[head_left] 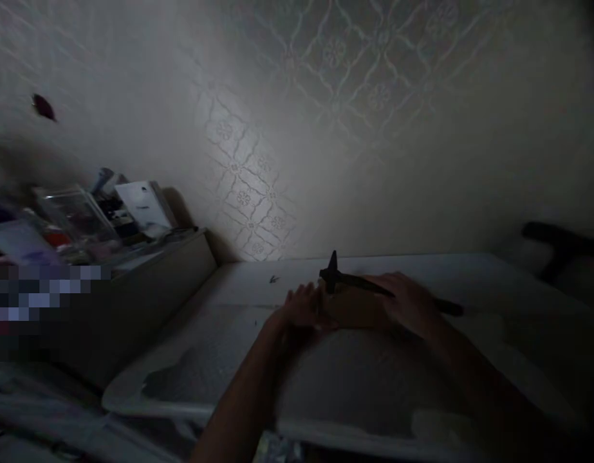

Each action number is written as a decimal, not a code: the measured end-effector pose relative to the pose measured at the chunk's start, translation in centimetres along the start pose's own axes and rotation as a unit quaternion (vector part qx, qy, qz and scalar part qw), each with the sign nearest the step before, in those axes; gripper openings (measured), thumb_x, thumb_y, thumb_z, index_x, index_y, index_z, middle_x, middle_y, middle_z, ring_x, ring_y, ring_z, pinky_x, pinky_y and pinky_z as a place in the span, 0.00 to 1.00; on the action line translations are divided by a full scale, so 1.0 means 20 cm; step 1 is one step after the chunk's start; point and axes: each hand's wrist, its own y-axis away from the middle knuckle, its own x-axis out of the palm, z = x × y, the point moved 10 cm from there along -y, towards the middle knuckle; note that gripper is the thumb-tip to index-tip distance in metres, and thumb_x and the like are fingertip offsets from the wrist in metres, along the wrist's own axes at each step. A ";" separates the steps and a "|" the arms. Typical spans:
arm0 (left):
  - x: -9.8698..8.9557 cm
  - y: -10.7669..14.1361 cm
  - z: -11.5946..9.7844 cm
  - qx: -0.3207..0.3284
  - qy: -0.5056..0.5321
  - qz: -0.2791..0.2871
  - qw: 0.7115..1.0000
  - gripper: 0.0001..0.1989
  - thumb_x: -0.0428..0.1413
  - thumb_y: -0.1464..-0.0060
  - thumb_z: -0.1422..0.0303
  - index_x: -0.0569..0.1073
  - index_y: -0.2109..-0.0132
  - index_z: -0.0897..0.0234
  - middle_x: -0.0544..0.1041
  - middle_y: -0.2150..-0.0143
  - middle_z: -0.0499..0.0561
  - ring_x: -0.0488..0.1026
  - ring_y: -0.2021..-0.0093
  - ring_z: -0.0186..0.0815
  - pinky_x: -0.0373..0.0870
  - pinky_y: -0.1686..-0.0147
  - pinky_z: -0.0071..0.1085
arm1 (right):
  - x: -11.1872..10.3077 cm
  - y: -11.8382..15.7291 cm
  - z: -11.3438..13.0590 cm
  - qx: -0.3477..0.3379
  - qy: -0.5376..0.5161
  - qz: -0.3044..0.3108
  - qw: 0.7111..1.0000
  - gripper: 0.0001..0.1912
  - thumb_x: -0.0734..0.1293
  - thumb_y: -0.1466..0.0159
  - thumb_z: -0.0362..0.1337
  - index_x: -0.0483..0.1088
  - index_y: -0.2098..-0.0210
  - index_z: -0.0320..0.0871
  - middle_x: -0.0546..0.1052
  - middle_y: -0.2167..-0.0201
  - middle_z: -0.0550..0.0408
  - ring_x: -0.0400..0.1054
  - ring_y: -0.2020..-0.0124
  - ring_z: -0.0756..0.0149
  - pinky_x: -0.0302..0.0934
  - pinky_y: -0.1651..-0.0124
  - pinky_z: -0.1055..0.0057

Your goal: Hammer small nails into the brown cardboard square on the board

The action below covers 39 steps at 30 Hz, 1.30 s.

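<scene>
In the dim light my right hand (407, 299) is closed round the handle of a dark hammer (331, 275). The hammer lies nearly level, its head to the left, over the left part of a brown block (357, 307) that looks like wood. My left hand (304, 305) grips the block's left end, with the fingers curled by the hammer head. Whether those fingers also pinch something small is too dark to tell. The block rests on a pale table (243, 289). A small dark cluster of thin pieces (274, 279) lies to the left, beyond my left hand.
At the left stands a cabinet (152, 302), with a white box (145, 204) and a clear plastic case (77, 215) among clutter on it. A patterned wall (325, 161) rises behind the table. Something dark with an arm-like shape (562, 241) is at the right.
</scene>
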 end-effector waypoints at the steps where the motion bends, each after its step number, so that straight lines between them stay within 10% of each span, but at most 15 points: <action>1: 0.00 0.00 0.00 0.000 -0.003 0.002 1.000 0.60 0.50 0.66 0.34 0.39 0.33 0.61 0.36 0.32 0.62 0.31 0.33 0.54 0.33 0.39 0.56 | 0.00 0.00 0.00 -0.001 -0.001 0.005 1.000 0.23 0.60 0.41 0.28 0.66 0.47 0.50 0.75 0.57 0.55 0.66 0.57 0.62 0.63 0.56 0.65; 39: -0.01 0.02 -0.01 -0.002 -0.012 0.006 1.000 0.58 0.50 0.64 0.34 0.38 0.33 0.60 0.35 0.32 0.60 0.31 0.33 0.52 0.34 0.39 0.55 | -0.01 0.01 0.00 0.005 0.024 0.021 0.999 0.24 0.61 0.42 0.27 0.67 0.48 0.51 0.75 0.57 0.56 0.67 0.58 0.61 0.63 0.57 0.65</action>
